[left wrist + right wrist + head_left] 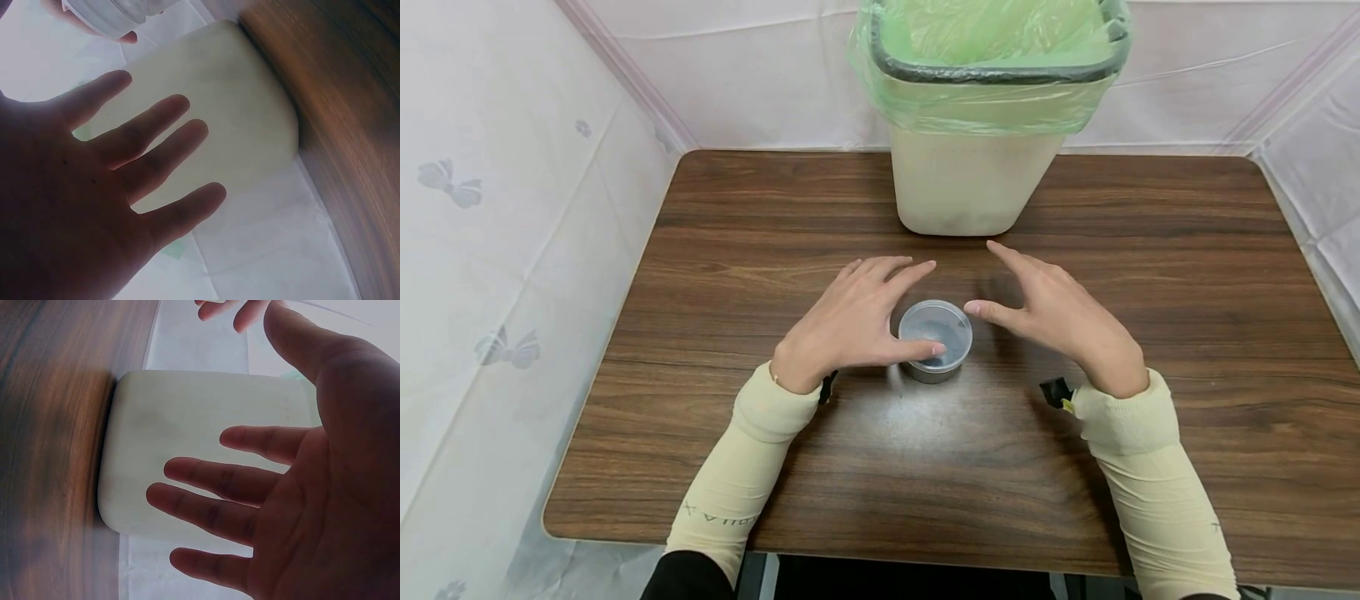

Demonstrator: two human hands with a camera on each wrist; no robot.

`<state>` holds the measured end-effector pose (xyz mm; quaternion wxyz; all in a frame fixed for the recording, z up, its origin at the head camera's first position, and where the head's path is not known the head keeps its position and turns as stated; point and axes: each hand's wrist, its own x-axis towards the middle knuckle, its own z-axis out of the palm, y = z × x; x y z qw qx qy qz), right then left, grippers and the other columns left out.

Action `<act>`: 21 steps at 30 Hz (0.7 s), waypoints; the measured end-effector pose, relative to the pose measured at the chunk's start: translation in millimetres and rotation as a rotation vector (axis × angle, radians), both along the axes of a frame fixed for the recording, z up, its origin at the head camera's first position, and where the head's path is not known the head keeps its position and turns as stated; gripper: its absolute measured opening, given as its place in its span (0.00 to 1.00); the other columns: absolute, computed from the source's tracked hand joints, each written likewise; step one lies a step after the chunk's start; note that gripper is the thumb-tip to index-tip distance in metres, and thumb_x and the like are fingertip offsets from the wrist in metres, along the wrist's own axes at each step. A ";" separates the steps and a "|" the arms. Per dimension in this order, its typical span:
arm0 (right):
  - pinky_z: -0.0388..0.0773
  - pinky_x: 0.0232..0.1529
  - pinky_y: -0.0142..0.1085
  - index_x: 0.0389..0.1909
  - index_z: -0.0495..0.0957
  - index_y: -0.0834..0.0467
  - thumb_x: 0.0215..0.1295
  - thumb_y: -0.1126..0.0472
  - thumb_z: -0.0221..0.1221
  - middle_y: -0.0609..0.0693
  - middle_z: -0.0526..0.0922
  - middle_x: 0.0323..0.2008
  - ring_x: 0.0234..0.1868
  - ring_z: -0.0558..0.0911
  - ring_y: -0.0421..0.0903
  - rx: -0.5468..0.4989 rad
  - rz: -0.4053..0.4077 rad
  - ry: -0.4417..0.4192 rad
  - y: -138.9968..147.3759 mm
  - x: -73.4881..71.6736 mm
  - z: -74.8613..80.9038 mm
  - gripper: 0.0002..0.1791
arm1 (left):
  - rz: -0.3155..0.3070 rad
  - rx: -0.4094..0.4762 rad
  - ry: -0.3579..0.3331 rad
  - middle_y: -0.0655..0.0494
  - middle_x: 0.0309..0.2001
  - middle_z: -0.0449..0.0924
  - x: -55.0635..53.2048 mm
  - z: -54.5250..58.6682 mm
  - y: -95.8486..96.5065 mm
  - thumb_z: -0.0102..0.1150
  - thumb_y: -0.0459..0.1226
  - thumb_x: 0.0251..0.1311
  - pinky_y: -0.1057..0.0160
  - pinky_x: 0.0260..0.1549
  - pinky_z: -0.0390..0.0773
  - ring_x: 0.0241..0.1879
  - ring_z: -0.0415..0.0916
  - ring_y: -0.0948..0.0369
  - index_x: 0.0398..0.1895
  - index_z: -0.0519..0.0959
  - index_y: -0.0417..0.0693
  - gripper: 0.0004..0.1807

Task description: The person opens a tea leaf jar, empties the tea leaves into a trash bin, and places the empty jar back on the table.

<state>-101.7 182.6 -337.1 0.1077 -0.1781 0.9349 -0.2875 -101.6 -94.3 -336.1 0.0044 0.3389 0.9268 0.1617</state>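
A small round clear plastic tub with a lid [931, 322] is between the two hands in the head view. My left hand [859, 318] is spread beside it, with its thumb overlapping the tub's near edge. To the right, my right hand [1060, 315] is also spread, the thumb tip close to the lid's rim. In the left wrist view the tub [103, 17] shows at the top left against the pale background, apart from the tabletop, with right-hand fingertips behind it. Neither hand's fingers curl round it.
A cream waste bin [977, 179] lined with a green plastic bag [985, 112] stands at the back of the brown wooden table [730, 433]. White sheeting [512, 208] surrounds the table on the left, back and right.
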 end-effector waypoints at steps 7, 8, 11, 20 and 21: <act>0.62 0.68 0.57 0.79 0.55 0.58 0.62 0.30 0.61 0.60 0.64 0.73 0.72 0.66 0.59 -0.002 0.017 0.013 -0.6 0.0 -0.5 0.54 | -0.015 0.013 -0.007 0.49 0.67 0.70 1.9 -0.9 2.1 0.53 0.78 0.48 0.42 0.61 0.66 0.65 0.68 0.48 0.76 0.66 0.57 0.55; 0.62 0.68 0.57 0.79 0.55 0.58 0.62 0.30 0.61 0.60 0.64 0.73 0.71 0.66 0.59 -0.001 0.018 0.014 -0.7 0.0 -0.3 0.54 | -0.018 0.013 -0.005 0.49 0.67 0.70 2.1 -1.1 2.3 0.54 0.78 0.48 0.43 0.61 0.66 0.65 0.68 0.49 0.75 0.66 0.57 0.55; 0.62 0.68 0.57 0.79 0.55 0.58 0.61 0.30 0.62 0.60 0.64 0.73 0.71 0.66 0.60 0.004 0.018 0.008 -0.7 -0.2 0.2 0.55 | -0.027 0.013 0.001 0.50 0.66 0.71 2.8 -1.8 3.2 0.55 0.77 0.48 0.43 0.62 0.66 0.64 0.69 0.49 0.75 0.67 0.57 0.55; 0.63 0.68 0.57 0.79 0.55 0.58 0.61 0.29 0.62 0.58 0.63 0.74 0.71 0.66 0.58 -0.012 0.026 -0.027 -1.8 -0.3 0.3 0.55 | -0.049 0.020 -0.028 0.52 0.65 0.71 4.6 -4.0 7.5 0.57 0.76 0.48 0.44 0.60 0.67 0.63 0.70 0.50 0.75 0.67 0.58 0.54; 0.63 0.67 0.57 0.79 0.55 0.58 0.61 0.30 0.62 0.58 0.63 0.74 0.71 0.66 0.58 -0.015 0.029 -0.028 -2.0 -0.1 0.3 0.55 | -0.052 0.018 -0.033 0.52 0.65 0.71 4.7 -4.0 8.0 0.57 0.76 0.47 0.44 0.59 0.68 0.63 0.70 0.50 0.75 0.67 0.58 0.54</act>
